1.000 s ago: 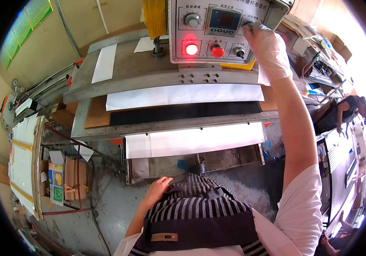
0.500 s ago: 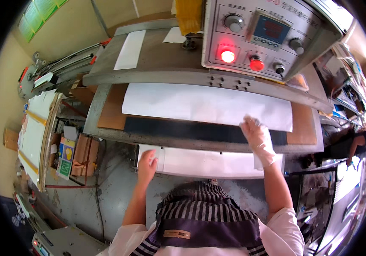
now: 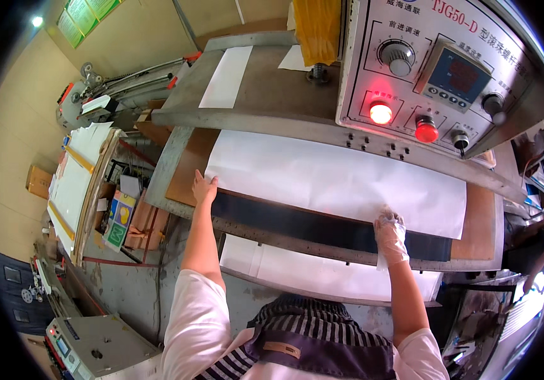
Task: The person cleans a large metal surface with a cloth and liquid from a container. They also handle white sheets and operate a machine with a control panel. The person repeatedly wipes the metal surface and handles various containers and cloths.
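A wide white sheet [image 3: 329,168] lies on a brown board [image 3: 478,221] in the machine's gap, its rear edge under the upper metal beam. My left hand [image 3: 204,188], bare, is at the sheet's front left corner, fingers apart and thumb by the edge. My right hand [image 3: 390,237], in a thin clear glove, has its fingers bent at the sheet's front edge, toward the right; the fingertips are partly hidden. In front of the sheet, a long black strip [image 3: 303,220] runs along the board, and my right hand is over part of it.
Above stands a control box [image 3: 405,95] with knobs, a lit red lamp and a display. Narrow white paper [image 3: 226,76] lies on the metal top. A white-covered lower shelf [image 3: 297,269] is below the front edge. A side table [image 3: 78,183] stands left; another person's arm [image 3: 541,263] shows right.
My left hand has gone from above the lower shelf up to the sheet's left corner. My right hand has lowered onto its front edge. The whole view has shifted.
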Action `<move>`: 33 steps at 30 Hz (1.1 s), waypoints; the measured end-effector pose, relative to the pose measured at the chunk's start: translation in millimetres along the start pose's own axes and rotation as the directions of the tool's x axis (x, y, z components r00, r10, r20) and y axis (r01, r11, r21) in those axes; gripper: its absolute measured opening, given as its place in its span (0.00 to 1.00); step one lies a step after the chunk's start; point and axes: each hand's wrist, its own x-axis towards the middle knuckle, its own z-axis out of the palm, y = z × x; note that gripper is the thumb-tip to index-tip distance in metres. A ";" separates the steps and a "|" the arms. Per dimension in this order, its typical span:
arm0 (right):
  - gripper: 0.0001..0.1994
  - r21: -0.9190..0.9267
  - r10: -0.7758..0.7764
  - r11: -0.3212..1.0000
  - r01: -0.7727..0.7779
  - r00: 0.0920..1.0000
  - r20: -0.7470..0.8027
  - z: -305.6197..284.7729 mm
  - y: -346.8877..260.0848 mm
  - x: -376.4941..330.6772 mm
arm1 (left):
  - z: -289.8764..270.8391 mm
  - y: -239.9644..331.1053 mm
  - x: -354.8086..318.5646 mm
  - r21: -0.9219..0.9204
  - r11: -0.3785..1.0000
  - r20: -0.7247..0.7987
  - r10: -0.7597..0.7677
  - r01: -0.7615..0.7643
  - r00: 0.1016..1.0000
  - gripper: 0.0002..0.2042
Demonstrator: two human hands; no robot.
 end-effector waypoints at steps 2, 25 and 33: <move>0.13 0.057 0.012 0.998 -0.013 1.000 0.012 -6.5 -1.3 1.5 | 5.7 3.5 10.7 -0.182 0.982 0.072 -0.041 0.053 0.997 0.36; 0.42 0.446 -0.009 -0.877 -0.181 0.933 0.361 -84.6 -64.7 4.1 | -32.2 200.4 -118.2 -0.826 0.054 0.557 0.226 0.561 0.799 0.04; 0.20 0.894 0.753 -0.428 0.133 0.599 0.271 -72.5 37.0 -25.0 | -79.3 112.9 -187.2 -0.849 0.147 0.528 0.225 0.507 0.819 0.20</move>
